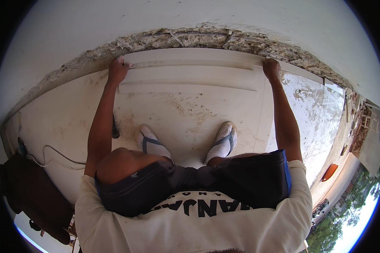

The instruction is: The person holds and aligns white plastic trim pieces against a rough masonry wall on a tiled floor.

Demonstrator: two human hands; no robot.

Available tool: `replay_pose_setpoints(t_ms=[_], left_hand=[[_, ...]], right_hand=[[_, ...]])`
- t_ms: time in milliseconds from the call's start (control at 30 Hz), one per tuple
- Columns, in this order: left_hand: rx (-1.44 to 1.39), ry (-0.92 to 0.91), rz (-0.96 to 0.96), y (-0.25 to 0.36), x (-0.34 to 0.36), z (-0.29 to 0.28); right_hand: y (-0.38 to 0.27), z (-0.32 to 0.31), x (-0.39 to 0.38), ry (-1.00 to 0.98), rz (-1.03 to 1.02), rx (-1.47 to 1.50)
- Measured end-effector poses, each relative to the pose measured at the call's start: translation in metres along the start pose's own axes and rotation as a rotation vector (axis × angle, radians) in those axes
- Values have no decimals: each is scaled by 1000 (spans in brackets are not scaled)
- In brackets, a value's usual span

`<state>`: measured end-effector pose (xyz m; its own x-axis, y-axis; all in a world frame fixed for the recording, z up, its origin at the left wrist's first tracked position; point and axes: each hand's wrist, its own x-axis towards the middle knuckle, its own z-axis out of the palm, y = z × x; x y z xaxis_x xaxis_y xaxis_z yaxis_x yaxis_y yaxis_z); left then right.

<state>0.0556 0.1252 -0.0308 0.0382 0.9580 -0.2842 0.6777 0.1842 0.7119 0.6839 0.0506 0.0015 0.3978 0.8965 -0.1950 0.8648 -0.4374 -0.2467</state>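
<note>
A long white skirting strip stretches across the foot of the wall, held at both ends. My left hand closes round its left end, and my right hand is closed at its right end. Just in front of it lie more white strips on the dusty floor, roughly parallel to the wall. Behind the held strip, the wall's base is a rough band of broken masonry. Where the strip's back edge meets that band is hard to make out.
My feet in sandals rest on the dusty floor between my arms. A dark object lies by my left forearm. Cables and dark brown furniture are at left. An orange object and rubble are at right.
</note>
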Motion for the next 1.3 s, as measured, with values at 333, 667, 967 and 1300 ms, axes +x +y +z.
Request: replay_pose_setpoints(t_ms=[333, 667, 967, 1300], left_hand=[[52, 18, 13, 13, 2, 2], [17, 0, -25, 5, 7, 6], [30, -20, -82, 19, 5, 2], [1, 12, -8, 9, 7, 4]], right_hand=[[4, 3, 5, 12, 58, -43], [6, 4, 7, 1, 105, -24], [8, 10, 4, 92, 60, 66], [9, 6, 6, 20, 62, 72]])
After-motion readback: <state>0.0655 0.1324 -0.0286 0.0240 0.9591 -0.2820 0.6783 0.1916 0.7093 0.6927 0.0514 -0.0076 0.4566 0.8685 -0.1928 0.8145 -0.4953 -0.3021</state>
